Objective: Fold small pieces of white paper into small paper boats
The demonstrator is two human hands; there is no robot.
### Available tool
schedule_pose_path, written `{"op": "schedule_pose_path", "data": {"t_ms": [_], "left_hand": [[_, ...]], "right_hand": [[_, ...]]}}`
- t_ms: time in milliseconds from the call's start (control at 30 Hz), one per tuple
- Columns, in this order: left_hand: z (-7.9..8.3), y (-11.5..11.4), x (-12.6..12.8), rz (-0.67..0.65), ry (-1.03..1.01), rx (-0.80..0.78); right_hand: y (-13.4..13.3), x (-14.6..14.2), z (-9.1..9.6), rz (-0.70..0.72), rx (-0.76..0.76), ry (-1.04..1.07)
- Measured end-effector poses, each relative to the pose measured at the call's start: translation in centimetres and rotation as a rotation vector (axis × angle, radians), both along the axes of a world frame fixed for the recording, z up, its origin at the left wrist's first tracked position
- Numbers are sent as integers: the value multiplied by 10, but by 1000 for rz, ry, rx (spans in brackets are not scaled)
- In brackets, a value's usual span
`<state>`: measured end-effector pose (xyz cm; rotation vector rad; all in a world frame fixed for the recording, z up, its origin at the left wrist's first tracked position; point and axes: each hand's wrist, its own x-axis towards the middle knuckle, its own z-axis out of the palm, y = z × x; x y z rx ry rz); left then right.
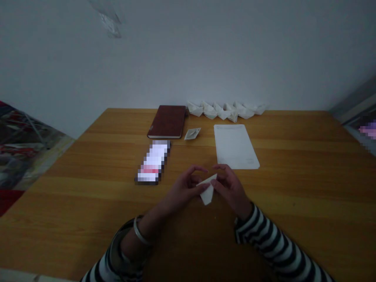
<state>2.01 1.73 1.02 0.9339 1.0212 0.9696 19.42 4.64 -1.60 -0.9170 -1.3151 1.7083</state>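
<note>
A small folded piece of white paper (208,196) is held between my two hands above the near part of the table. My left hand (189,185) pinches its left side, thumb across the front. On the right edge, my right hand (232,188) grips it between thumb and fingers. The paper's upper edge slants up to a point at the right, and its lower part narrows downward. Beyond my right hand lies a sheet of white paper (235,147). A small folded paper boat (192,134) rests farther back, left of the sheet.
Several white paper boats (210,110) stand in a row along the wall at the table's back edge. A brown notebook (169,121) lies left of them, with a phone (154,161) in front of it. The wooden table (308,176) meets the wall behind.
</note>
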Motion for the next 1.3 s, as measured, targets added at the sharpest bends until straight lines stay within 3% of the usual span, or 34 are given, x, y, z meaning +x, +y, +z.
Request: {"op": "schedule_pose_path", "data": {"t_ms": [100,167,267,433,600,700,833,967,1067,1300], "left_hand": [[-6,-1,7,165,12,40],[-7,-3,10,186,66,80],[-5,-5,8,71,143,121],[2,-3,-5,-106,299,284],[-2,3,-15,-71,424,587],[-6,3,-15,-77,483,673],[-6,2,-12,96,492,661],[-3,3,-11,211,435,590],[-2,2,-11,251,416,481],[-1,-1,-8,319,475,471]], "right_hand": [[-6,-5,-2,-26,183,-46],[-6,-5,-5,-66,208,-100],[0,0,-8,-136,166,-153],[9,8,-6,-103,32,-137],[7,6,-6,-140,-85,-40],[5,3,-6,-209,-79,8],[4,3,-2,-196,21,12],[3,7,-3,-105,269,17],[3,9,-4,-124,429,-61],[-3,10,0,-252,512,-182]]}}
